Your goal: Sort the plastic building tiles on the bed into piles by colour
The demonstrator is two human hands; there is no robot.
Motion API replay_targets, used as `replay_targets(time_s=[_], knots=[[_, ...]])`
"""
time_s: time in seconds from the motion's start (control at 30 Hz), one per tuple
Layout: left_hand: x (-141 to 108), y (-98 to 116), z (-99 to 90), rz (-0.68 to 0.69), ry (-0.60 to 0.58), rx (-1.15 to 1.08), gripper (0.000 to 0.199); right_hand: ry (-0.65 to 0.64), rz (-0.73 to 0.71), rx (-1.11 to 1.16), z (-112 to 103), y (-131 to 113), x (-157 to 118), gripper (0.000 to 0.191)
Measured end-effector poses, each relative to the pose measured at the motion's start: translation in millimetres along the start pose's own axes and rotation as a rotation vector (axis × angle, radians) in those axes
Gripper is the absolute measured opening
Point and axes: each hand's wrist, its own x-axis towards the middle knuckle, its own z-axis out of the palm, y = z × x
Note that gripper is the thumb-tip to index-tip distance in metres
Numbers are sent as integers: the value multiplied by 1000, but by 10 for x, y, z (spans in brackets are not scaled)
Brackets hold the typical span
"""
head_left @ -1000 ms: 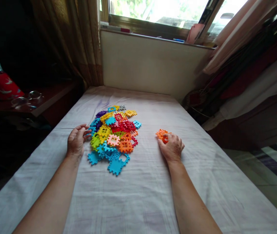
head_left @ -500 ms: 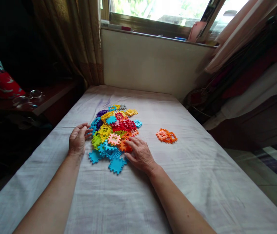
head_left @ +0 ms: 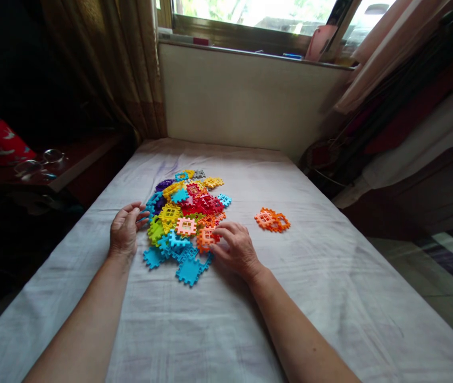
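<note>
A heap of notched plastic tiles in many colours lies on a white cloth (head_left: 162, 330). At its left edge, beside the blue tiles, is my left hand (head_left: 126, 229), fingers apart and holding nothing. My right hand (head_left: 236, 247) is at the right edge, with thumb and fingertips closed on an orange window tile (head_left: 206, 237). A pink window tile (head_left: 186, 226) rests just left of that one, and a solid blue tile (head_left: 189, 272) lies at the near edge. Apart from the heap, on the right, are a few orange tiles (head_left: 278, 222) with a light-orange tile (head_left: 264, 218).
On the dark side table (head_left: 78, 159) at left are glasses (head_left: 39, 164) and a red container (head_left: 1, 141). A brown curtain (head_left: 139, 69), a windowsill (head_left: 242, 50) and a pale wall stand behind. Clothes hang at right.
My right hand has shifted slightly right, with the orange tile now at its fingertips and more visible. My left hand has hardly moved. The view has tilted a little.
</note>
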Motion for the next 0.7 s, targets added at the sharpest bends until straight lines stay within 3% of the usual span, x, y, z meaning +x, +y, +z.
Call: replay_targets(time_s=[0.17,0.3,0.43,0.57,0.7], knots=[[8,-6,-5,-13,2,-8,28,196,179,-170,-187,367,-58,19],[8,-14,-10,1,-6,-6,28,334,494,-358,-377,752,-131,23],[5,-16,-7,-5,-5,-10,29,362,754,-439,-478,1005,-203,29],[6,-22,-5,-11,8,-18,30,383,734,-459,-477,1017,-197,30],[12,-33,-13,0,-1,-13,31,386,528,-399,-401,814,-113,22]])
